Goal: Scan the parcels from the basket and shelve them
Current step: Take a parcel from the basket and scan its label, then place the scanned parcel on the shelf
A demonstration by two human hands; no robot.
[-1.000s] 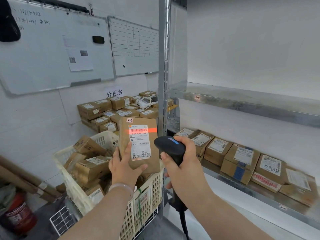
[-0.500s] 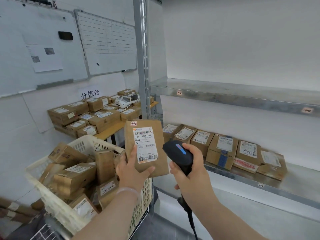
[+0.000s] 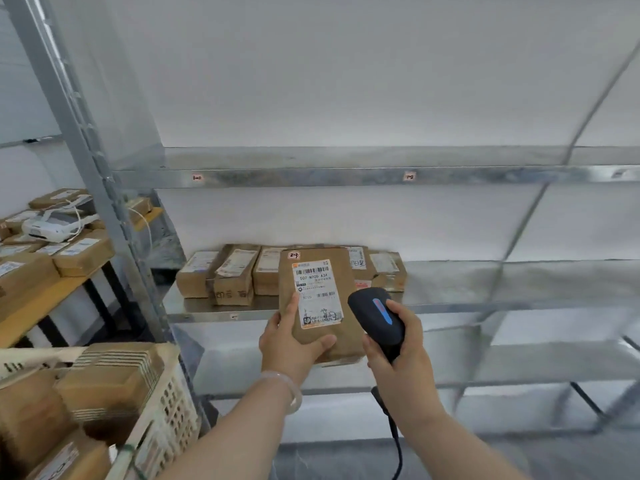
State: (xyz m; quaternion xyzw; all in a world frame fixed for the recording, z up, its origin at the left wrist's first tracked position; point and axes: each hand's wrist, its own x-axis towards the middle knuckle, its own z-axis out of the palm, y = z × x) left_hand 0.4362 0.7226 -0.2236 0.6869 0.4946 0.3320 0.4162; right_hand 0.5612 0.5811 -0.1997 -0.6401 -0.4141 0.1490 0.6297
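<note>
White wall behind a grey metal rack, whose middle shelf (image 3: 485,285) already carries a row of shelved parcels (image 3: 235,275). The basket (image 3: 166,403) at lower left looks full of boxes (so plenty is left, I'd judge). The left hand (image 3: 291,344) grips 1 brown parcel (image 3: 318,296) upright in front of that row, with the thumb across its lower face. The right hand (image 3: 405,355) is wrapped round the scanner (image 3: 377,317) just beside it, with no beam showing.

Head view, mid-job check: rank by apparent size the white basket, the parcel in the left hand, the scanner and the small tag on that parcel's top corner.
1. white basket, largest, though cropped and nearest the camera
2. parcel
3. scanner, at like distance
4. tag, smallest
</note>
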